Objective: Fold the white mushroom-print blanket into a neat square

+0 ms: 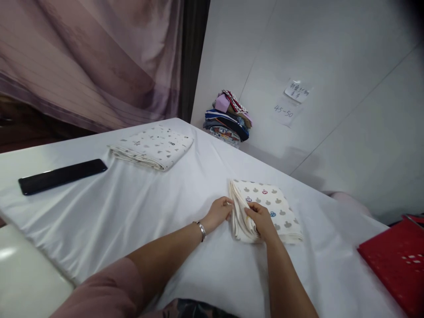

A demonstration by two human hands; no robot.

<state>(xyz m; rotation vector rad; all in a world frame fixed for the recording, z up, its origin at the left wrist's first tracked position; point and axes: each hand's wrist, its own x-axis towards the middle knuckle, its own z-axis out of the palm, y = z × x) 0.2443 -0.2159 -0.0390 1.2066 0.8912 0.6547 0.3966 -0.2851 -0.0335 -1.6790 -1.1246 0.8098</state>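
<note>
A folded cream cloth (283, 207) printed with grey, red and blue mushroom-like shapes lies on the white-covered table in front of me. Its left side shows several stacked layers, slightly lifted and curved. My right hand (265, 223) pinches the upper layers near that side, thumb and fingers closed on the fabric. At the left edge, my left hand (220, 213), with a silver bracelet at the wrist, has its bent fingers closed on the cloth's border; the fingertips are partly hidden. Farther back on the left rests another folded white cloth (157, 145) with small grey prints, untouched.
A black phone-like slab (62, 176) lies on the white table cover (145, 216) at left. A stack of folded clothes (228, 119) stands behind the far edge, by a wall with handwritten paper notes (288, 104). A red item (394, 260) is at right; a pinkish curtain (99, 57) hangs at left.
</note>
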